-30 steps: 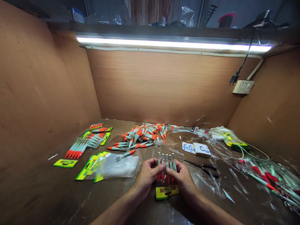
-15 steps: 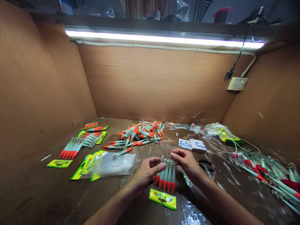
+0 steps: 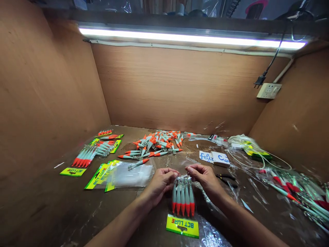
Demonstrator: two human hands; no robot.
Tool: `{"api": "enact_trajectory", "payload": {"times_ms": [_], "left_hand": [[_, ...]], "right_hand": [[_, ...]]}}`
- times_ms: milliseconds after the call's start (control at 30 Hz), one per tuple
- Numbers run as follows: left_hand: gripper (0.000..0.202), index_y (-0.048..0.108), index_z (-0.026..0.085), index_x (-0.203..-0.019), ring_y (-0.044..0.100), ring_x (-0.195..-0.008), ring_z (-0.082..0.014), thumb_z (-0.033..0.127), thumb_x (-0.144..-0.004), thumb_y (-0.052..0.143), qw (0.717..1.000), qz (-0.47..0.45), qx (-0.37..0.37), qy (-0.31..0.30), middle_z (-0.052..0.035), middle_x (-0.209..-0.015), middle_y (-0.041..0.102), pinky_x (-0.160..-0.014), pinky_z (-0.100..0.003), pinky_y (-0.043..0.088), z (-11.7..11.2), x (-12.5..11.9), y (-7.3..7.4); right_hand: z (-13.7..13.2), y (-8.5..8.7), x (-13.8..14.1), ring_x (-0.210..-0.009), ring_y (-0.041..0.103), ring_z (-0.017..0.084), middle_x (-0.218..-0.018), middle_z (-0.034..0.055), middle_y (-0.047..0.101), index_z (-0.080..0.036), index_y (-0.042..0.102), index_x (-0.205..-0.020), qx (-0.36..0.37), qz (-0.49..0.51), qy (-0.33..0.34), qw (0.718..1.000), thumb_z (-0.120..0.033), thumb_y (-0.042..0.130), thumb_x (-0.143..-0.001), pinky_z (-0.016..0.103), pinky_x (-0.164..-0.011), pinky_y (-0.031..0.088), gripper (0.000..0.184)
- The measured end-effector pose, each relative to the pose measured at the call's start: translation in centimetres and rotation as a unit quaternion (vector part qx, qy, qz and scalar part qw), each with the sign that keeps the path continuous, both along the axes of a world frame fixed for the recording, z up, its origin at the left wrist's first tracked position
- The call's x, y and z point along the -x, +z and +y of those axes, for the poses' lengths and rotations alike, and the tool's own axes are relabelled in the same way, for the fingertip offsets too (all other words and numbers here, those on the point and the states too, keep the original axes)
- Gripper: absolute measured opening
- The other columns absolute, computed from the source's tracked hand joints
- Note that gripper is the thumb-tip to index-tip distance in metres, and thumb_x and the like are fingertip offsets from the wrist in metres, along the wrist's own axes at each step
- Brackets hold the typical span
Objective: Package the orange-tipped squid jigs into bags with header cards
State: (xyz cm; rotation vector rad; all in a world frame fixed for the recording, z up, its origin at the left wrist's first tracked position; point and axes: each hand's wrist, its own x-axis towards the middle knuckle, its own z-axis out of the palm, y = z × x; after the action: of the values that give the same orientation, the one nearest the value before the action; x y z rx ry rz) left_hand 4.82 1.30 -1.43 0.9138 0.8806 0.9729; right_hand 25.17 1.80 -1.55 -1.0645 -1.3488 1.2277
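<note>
Several pale squid jigs [image 3: 182,197] with orange-red tips stand side by side in a clear plastic bag [image 3: 196,202], their wire hook crowns facing away from me. The bag's yellow-green header card [image 3: 182,226], printed BCT LURE, lies nearest me and reads upside down. My left hand [image 3: 161,181] is closed at the bag's far left corner, thumb and fingers pinching its edge. At the far right corner my right hand [image 3: 204,176] pinches the same edge. The hook crowns lie between both hands.
Loose squid jigs [image 3: 159,142] are heaped at the back. Flat bags [image 3: 133,175] with cards lie left of my hands, filled packs [image 3: 84,156] farther left. Black pliers [image 3: 227,178] rest by my right hand; more lures [image 3: 290,188] lie at far right. Lettered card pieces [image 3: 221,159] sit behind.
My fingers have moved from the hook crowns to the bag's far corners. The jigs now lie straight and more even, and the bag with its card has turned slightly. The view has shifted slightly.
</note>
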Motion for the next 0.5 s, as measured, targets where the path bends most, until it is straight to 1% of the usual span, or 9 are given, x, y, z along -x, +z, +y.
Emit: {"api": "enact_trajectory", "payload": {"times_ms": [67, 167, 200, 267, 300, 367, 400, 433, 500], "left_hand": [[0.031, 0.073, 0.013, -0.085, 0.063, -0.077, -0.015, 0.04, -0.072, 0.081, 1.0, 0.008, -0.018, 0.001, -0.007, -0.088, 0.07, -0.07, -0.024, 0.049, 0.0, 0.0, 0.1], [0.045, 0.075, 0.014, -0.101, 0.067, -0.088, -0.0182, 0.048, -0.073, 0.082, 0.999, 0.007, -0.036, -0.005, -0.0099, -0.097, 0.073, -0.077, -0.026, 0.05, 0.1, -0.3, 0.1], [0.048, 0.075, 0.014, -0.105, 0.067, -0.088, -0.018, 0.049, -0.072, 0.082, 0.999, 0.01, -0.035, -0.006, -0.0103, -0.097, 0.074, -0.077, -0.025, 0.049, 0.2, -0.4, 0.1], [0.051, 0.074, 0.014, -0.106, 0.066, -0.08, -0.0155, 0.05, -0.072, 0.082, 0.999, 0.019, -0.038, 0.003, -0.0107, -0.094, 0.075, -0.071, -0.023, 0.047, 0.3, -0.5, 0.0], [0.05, 0.075, 0.013, -0.104, 0.065, -0.074, -0.0139, 0.051, -0.072, 0.082, 0.999, 0.025, -0.045, 0.013, -0.011, -0.093, 0.075, -0.066, -0.022, 0.046, 0.4, -0.6, 0.0], [0.047, 0.075, 0.012, -0.098, 0.064, -0.067, -0.0129, 0.051, -0.072, 0.081, 0.997, 0.041, -0.061, 0.037, -0.0119, -0.091, 0.076, -0.061, -0.021, 0.044, 0.5, -0.7, -0.1], [0.046, 0.075, 0.012, -0.097, 0.065, -0.068, -0.0142, 0.051, -0.073, 0.081, 0.995, 0.051, -0.072, 0.046, -0.0126, -0.091, 0.077, -0.062, -0.022, 0.045, 0.5, -0.7, -0.1], [0.045, 0.075, 0.012, -0.097, 0.067, -0.071, -0.0166, 0.05, -0.074, 0.08, 0.993, 0.063, -0.087, 0.054, -0.0133, -0.091, 0.077, -0.064, -0.024, 0.047, 0.5, -0.7, -0.1], [0.041, 0.076, 0.013, -0.1, 0.071, -0.081, -0.0225, 0.047, -0.078, 0.077, 0.984, 0.092, -0.14, 0.064, -0.0138, -0.092, 0.077, -0.072, -0.029, 0.051, 0.3, -0.6, 0.1]], "right_hand": [[0.1, -0.2, -0.1, -0.061, 0.049, 0.013, -0.07, 0.002, 0.064, -0.013, 0.077, -0.092, 0.002, -0.004, -0.002, 1.0, -0.053, 0.074, -0.079, 0.027, -0.061, 0.04, 0.042], [0.4, -0.4, -0.3, -0.06, 0.05, 0.013, -0.07, 0.0024, 0.065, -0.012, 0.076, -0.094, 0.004, -0.026, 0.01, 1.0, -0.053, 0.071, -0.082, 0.027, -0.06, 0.042, 0.043], [0.4, -0.4, -0.4, -0.061, 0.052, 0.014, -0.073, 0.0032, 0.066, -0.012, 0.076, -0.098, -0.006, -0.041, 0.001, 0.999, -0.052, 0.07, -0.083, 0.028, -0.061, 0.044, 0.043], [0.3, -0.2, -0.6, -0.073, 0.059, 0.019, -0.089, 0.0071, 0.07, -0.015, 0.072, -0.112, -0.069, -0.092, -0.063, 0.991, -0.049, 0.069, -0.084, 0.033, -0.069, 0.049, 0.044], [0.2, 0.1, -0.6, -0.083, 0.062, 0.022, -0.102, 0.0095, 0.07, -0.017, 0.068, -0.121, -0.126, -0.126, -0.112, 0.978, -0.045, 0.069, -0.085, 0.037, -0.077, 0.051, 0.046], [-0.2, 0.9, -0.6, -0.105, 0.059, 0.027, -0.12, 0.0118, 0.064, -0.021, 0.063, -0.13, -0.259, -0.204, -0.183, 0.926, -0.037, 0.066, -0.09, 0.044, -0.093, 0.048, 0.043], [-0.3, 1.3, -0.4, -0.11, 0.057, 0.028, -0.122, 0.0116, 0.063, -0.023, 0.064, -0.128, -0.317, -0.244, -0.185, 0.898, -0.032, 0.062, -0.093, 0.045, -0.097, 0.046, 0.037], [-0.5, 1.8, -0.1, -0.111, 0.057, 0.027, -0.12, 0.0111, 0.064, -0.023, 0.066, -0.125, -0.361, -0.282, -0.166, 0.873, -0.028, 0.058, -0.095, 0.044, -0.097, 0.046, 0.031], [-0.8, 2.8, 0.8, -0.106, 0.058, 0.027, -0.111, 0.0104, 0.066, -0.023, 0.069, -0.117, -0.407, -0.356, -0.106, 0.835, -0.023, 0.054, -0.098, 0.043, -0.093, 0.048, 0.025]]}}
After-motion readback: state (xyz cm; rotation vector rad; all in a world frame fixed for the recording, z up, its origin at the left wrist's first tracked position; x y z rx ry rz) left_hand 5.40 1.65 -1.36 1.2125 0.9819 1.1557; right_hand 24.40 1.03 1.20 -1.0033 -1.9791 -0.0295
